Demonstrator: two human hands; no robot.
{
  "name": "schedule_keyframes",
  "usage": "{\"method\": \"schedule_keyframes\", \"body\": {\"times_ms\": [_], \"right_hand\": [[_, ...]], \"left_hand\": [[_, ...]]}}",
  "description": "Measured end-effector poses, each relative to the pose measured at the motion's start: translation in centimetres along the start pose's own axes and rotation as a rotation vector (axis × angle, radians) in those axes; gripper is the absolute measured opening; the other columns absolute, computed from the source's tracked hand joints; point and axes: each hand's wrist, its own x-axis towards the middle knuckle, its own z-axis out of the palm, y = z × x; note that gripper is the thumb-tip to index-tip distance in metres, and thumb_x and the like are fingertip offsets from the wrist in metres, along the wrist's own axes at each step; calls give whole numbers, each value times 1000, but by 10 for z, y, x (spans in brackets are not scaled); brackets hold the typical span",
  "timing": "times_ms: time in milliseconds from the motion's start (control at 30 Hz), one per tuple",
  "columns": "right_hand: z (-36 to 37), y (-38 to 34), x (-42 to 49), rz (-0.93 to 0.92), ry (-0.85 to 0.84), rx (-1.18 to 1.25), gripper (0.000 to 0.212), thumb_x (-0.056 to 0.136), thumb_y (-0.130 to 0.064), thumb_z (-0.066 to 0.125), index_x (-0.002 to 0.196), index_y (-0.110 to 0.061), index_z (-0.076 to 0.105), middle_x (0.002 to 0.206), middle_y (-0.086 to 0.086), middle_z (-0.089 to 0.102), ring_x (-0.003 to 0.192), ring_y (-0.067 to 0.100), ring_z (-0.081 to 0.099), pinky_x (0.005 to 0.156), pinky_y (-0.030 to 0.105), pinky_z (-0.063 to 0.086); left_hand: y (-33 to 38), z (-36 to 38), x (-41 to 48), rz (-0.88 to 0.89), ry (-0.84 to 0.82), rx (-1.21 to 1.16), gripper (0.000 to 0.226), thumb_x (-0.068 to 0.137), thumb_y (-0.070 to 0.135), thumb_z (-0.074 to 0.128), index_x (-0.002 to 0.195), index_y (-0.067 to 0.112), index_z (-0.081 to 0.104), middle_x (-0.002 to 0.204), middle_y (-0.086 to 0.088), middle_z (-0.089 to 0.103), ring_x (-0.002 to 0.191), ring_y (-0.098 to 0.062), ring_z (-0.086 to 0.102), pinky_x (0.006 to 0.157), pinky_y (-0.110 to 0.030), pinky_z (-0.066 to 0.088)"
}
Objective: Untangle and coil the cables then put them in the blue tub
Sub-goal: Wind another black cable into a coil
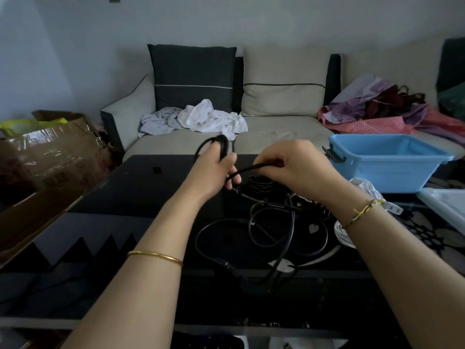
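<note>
**Black cable [247, 169] being coiled above the table [141, 187], left of the blue tub [387, 170].**

The left hand [214, 172] is closed around a small bundle of loops that stands up above its knuckles. The right hand [299, 165], the nearer of the two to the tub, pinches the same cable between thumb and fingers. The short span between the hands runs roughly side to side, pointing toward the tub. Below it the cable drops into a loose tangle [266, 222] of black leads on the table, left of the tub and nearer the person. A white cable [343, 235] lies just in front of the tub. The tub appears empty. The next loop probably calls for the right hand to carry slack away from the tub toward the left hand.
</note>
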Motion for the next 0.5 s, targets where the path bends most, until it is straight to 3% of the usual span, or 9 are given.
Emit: {"method": "schedule_keyframes", "body": {"times_ms": [100, 133, 200, 300, 500], "right_hand": [[-3, 7, 1, 20, 154, -190, 14, 86, -36, 63, 94, -27, 70, 89, -10, 57, 91, 16, 56, 71, 33, 45], [-2, 10, 2, 28, 188, -225, 17, 86, -40, 63, 93, -26, 69, 90, -8, 58, 89, 18, 57, 70, 33, 43], [1, 15, 3, 38, 240, -281, 23, 85, -47, 62, 91, -25, 68, 91, -4, 60, 86, 21, 58, 68, 34, 43], [8, 22, 5, 14, 303, -336, 30, 84, -51, 60, 91, -23, 70, 93, 0, 61, 87, 23, 59, 65, 33, 40], [26, 30, 8, -75, 332, -331, 48, 87, -57, 37, 92, -24, 73, 87, 2, 64, 80, 26, 62, 57, 34, 46]], "left_hand": [[12, 3, -6, -28, -183, 90, 27, 102, 22, 37, 88, 3, 52, 59, -13, 64, 40, -14, 47, 58, -29, 43], [16, 3, -8, -52, -230, 26, 35, 103, 25, 36, 84, 1, 54, 55, -14, 60, 37, -13, 42, 55, -28, 42], [24, 2, -13, -118, -318, -121, 44, 102, 36, 36, 95, -1, 59, 46, -8, 50, 34, -12, 32, 47, -25, 40], [30, 1, -15, -140, -405, -119, 41, 97, 36, 50, 111, -1, 60, 39, 3, 37, 36, -10, 27, 41, -22, 35], [32, -7, -16, -272, -485, -323, 36, 100, 26, 43, 103, -3, 65, 37, 7, 26, 33, -7, 21, 36, -18, 27]]}}
